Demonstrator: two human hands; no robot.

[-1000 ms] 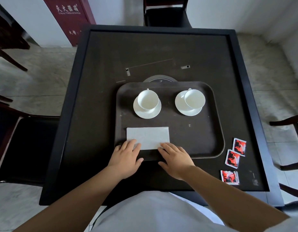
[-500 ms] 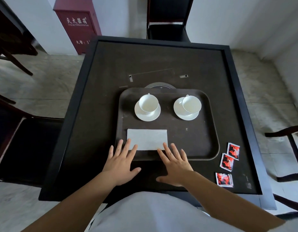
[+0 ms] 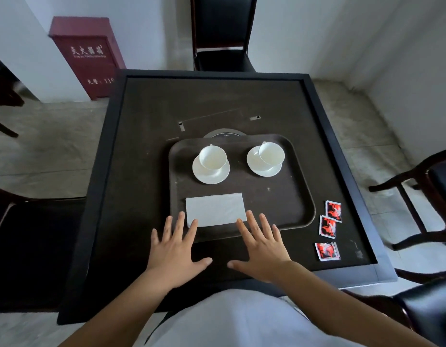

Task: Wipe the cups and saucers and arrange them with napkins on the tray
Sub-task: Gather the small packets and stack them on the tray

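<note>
A dark brown tray lies on the black table. At its far side stand two white cups on white saucers, the left cup on the left saucer and the right cup on the right saucer. A folded white napkin lies flat near the tray's front left. My left hand and my right hand are spread flat with straight fingers just in front of the napkin, fingertips at the tray's near rim. Neither hand holds anything.
Three red sachets lie on the table right of the tray. A round metal disc peeks out behind the tray. Chairs stand at the far side, the right and the left. A red cabinet stands by the wall.
Both hands have drawn back from the napkin's front corners toward me and spread their fingers. The camera has tilted up, showing more of the room.
</note>
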